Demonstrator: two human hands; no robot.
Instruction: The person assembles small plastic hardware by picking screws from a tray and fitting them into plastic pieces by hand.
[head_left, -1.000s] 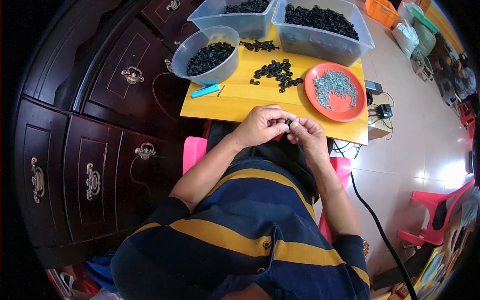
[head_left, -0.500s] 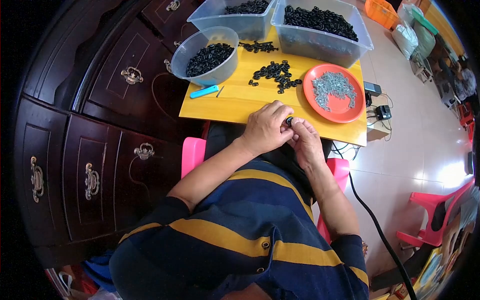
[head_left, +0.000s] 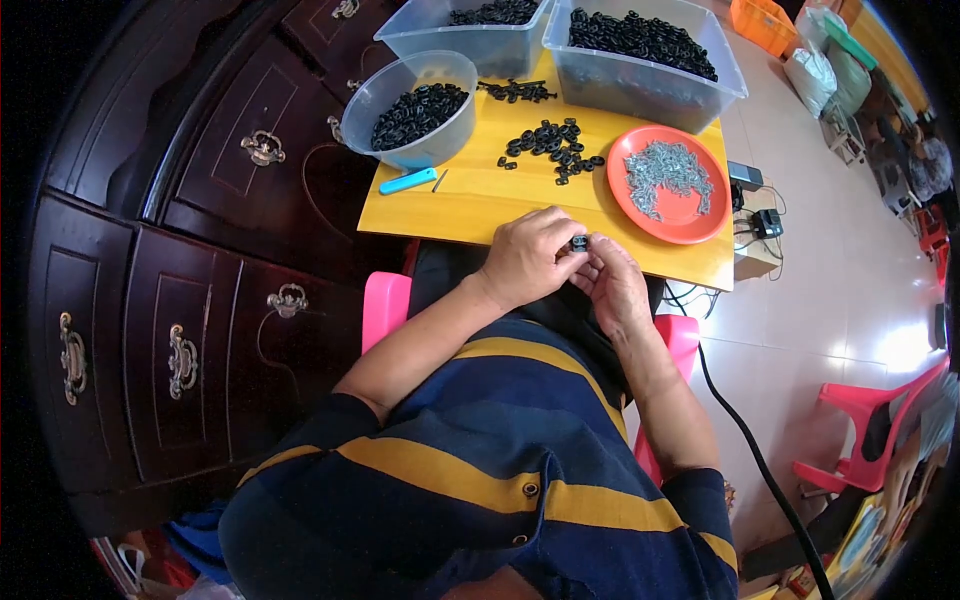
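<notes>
A small black oval part (head_left: 579, 243) is pinched between the thumb and fingers of my left hand (head_left: 530, 255), just past the table's near edge. The fingertips of my right hand (head_left: 612, 278) press against the part's right side, thumb uppermost. Beyond my hands, several similar black oval parts (head_left: 555, 142) lie loose on the yellow table (head_left: 480, 215). To their right, an orange-red plate (head_left: 690, 232) carries a heap of small clear pieces (head_left: 665, 172). A light-blue handled tool (head_left: 408, 182) lies at the left, with a thin dark rod (head_left: 440, 181) beside it.
A round clear tub (head_left: 430, 150) of black parts stands at the back left. Two rectangular clear bins (head_left: 640, 95) of black parts stand behind it and to the right. Black long pieces (head_left: 517, 92) lie between them. Dark drawers (head_left: 180, 280) rise on my left.
The black part has turned in my fingers and shows a different face. My right thumb has shifted slightly to the right; both forearms stay almost in place.
</notes>
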